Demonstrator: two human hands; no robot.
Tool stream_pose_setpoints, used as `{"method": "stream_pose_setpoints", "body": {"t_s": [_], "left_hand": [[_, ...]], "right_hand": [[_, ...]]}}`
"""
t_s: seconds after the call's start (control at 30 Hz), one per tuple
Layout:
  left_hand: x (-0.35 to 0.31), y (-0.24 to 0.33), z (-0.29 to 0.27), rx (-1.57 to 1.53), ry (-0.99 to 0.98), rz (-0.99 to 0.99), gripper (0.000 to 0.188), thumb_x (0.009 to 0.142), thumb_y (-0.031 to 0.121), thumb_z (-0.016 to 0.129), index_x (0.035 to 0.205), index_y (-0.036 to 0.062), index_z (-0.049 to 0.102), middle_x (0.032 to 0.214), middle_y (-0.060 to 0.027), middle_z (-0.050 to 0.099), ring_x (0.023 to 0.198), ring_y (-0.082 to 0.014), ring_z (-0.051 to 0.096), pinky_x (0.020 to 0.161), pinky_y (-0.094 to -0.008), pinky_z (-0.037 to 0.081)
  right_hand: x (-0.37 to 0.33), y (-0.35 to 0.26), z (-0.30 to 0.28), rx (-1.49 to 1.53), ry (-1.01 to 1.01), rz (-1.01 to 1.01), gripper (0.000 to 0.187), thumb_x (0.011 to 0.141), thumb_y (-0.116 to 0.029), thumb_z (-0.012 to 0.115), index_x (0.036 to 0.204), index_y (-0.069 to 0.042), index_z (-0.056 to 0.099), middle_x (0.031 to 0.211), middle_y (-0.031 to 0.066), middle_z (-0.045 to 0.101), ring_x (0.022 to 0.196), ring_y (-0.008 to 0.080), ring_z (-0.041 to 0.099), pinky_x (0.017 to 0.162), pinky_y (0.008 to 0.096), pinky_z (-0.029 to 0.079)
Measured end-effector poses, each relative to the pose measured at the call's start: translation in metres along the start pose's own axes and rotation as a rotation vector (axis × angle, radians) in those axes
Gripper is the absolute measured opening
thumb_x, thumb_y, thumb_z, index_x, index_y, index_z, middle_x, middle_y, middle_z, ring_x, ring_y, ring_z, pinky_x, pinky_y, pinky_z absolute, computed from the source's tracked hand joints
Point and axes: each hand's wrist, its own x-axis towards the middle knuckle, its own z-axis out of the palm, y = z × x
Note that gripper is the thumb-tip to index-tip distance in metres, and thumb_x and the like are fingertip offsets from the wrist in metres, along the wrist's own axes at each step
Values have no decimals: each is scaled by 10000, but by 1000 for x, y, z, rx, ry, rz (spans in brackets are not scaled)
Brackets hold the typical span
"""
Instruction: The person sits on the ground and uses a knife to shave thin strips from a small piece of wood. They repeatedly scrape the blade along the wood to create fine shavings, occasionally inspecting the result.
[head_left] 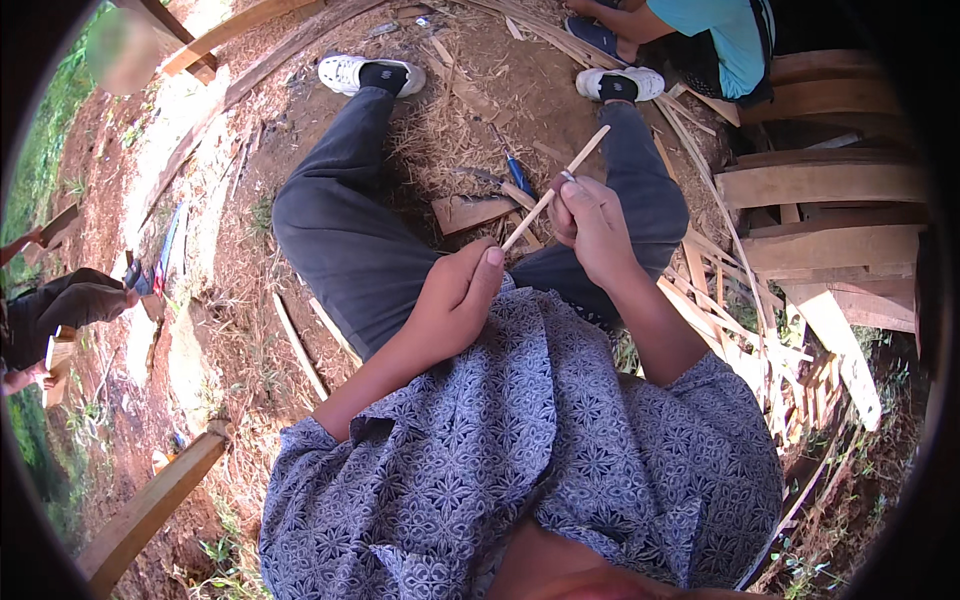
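Note:
A thin, pale wooden stick [586, 151] slants up and to the right in front of my lap. My left hand [455, 298] is closed round its lower end, thumb along the top. Closer to the stick's upper part, my right hand [594, 228] is closed on a small metal tool [568, 176] that lies against the stick. Most of that tool is hidden by the fingers, so its exact kind does not show. On the ground between my legs lie a blue-handled tool [518, 173] and a flat wood offcut [470, 213].
Wood shavings [435, 140] cover the soil between my feet. Curved timber pieces [820, 185] are stacked on the right, with thin wood strips [715, 290] beside my leg. A person in a turquoise shirt [725, 40] sits at the far right; another person's legs [65, 310] show left.

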Motion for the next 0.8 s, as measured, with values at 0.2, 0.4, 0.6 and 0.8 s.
{"method": "stream_pose_setpoints", "body": {"t_s": [0.2,0.4,0.6,0.8], "left_hand": [[0,22,0,-772,-173,-368,386,1073,356,355,772,115,367,632,38,336,541,-70,274,486,-253,254],[-9,20,9,-708,-132,-378,390,1067,377,364,771,122,365,608,33,329,526,-73,277,476,-251,249],[-1,18,17,-786,-108,-509,390,1061,385,372,762,135,351,612,34,309,519,-80,262,468,-257,238],[19,12,22,-991,-131,-629,393,1049,414,386,762,150,344,610,36,294,510,-83,251,461,-258,217]], "right_hand": [[-8,-6,12,-278,-157,-231,256,990,-187,461,917,5,615,663,-3,490,611,80,442,595,254,374],[19,-19,3,251,218,-22,228,1004,-199,422,834,-61,487,577,-23,322,468,77,259,446,265,216],[19,16,-15,267,145,-6,242,1003,-193,429,835,-48,525,607,-22,362,496,72,305,467,260,254],[7,22,-17,-171,-324,-100,203,953,-145,520,946,3,659,643,-33,527,596,87,509,579,280,442]]}}
